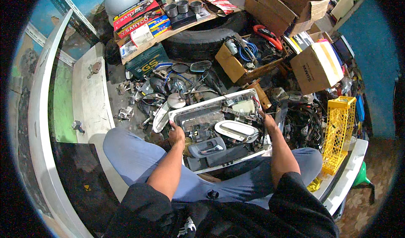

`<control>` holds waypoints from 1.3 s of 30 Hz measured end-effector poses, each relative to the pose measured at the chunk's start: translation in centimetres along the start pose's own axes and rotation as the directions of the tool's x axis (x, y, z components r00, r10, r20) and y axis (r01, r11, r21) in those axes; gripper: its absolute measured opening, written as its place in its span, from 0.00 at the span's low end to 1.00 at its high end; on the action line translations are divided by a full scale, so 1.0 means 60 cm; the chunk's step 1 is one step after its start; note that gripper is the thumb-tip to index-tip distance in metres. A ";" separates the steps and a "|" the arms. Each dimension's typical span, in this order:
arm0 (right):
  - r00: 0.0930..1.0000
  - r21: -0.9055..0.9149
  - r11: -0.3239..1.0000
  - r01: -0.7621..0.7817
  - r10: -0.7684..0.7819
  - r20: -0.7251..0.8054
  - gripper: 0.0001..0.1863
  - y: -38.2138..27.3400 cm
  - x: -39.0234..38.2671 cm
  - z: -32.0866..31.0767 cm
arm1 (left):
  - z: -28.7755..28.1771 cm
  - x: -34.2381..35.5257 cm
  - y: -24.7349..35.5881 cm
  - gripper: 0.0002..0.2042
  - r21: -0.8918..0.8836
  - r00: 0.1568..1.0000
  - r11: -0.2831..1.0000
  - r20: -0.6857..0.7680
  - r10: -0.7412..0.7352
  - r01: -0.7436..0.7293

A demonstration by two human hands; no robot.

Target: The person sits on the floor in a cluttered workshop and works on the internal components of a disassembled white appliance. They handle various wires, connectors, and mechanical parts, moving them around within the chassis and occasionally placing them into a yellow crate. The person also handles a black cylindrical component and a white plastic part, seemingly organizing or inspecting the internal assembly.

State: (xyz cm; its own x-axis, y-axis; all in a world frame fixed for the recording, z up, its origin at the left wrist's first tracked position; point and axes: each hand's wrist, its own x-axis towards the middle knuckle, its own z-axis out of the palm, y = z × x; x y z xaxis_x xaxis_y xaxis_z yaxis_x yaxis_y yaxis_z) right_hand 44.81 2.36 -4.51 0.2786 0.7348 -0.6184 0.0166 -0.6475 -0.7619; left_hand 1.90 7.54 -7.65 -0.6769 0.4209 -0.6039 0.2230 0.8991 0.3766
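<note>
Left hand (pixel 176 136) and right hand (pixel 270 124) grip opposite sides of a white-rimmed tray (pixel 182 110) at the lap, fingers partly hidden; inside, a white oval piece (pixel 237 130) overlaps jumbled parts. Rightward, a dark heap (pixel 304 124) blurs together.

Hands: the left hand (pixel 177 136) and right hand (pixel 269 122) were bare.
Forearms (pixel 168 166): were bare behind both hands.
Sleeves (pixel 295 200): were black and short, ending well behind each hand.
Shirt (pixel 249 219): was black, farther back than the sleeve ends.
Print (pixel 189 226): was white, well behind the left hand.
Trousers (pixel 135 153): were grey-blue, near the left hand.
</note>
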 end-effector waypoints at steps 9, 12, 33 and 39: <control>0.981 -0.096 0.983 0.158 -0.167 -0.098 0.43 -0.054 0.007 0.020 | -0.005 0.059 0.000 0.46 -0.198 0.974 0.979 0.226 0.002 0.044; 0.973 -0.075 0.981 0.181 -0.190 -0.132 0.45 -0.100 -0.008 0.022 | -0.030 0.053 0.007 0.45 -0.265 0.956 0.963 0.264 0.127 -0.055; 0.959 0.062 0.961 0.269 -0.262 -0.103 0.39 -0.283 -0.174 0.008 | -0.291 -0.149 0.108 0.44 -0.465 0.831 0.780 0.150 0.535 -0.419; 0.845 -0.268 0.867 0.421 -0.482 -0.232 0.32 -0.351 -0.326 0.046 | -0.304 -0.109 0.114 0.48 -0.346 0.783 0.746 0.053 0.620 -0.568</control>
State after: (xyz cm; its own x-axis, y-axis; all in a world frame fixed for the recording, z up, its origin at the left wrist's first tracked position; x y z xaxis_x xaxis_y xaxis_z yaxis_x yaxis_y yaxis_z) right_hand 36.39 2.18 23.09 0.4500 0.8861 -0.1105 0.3889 -0.3059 -0.8690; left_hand -4.95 8.75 11.69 -0.3546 0.8933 -0.2760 0.3080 0.3903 0.8676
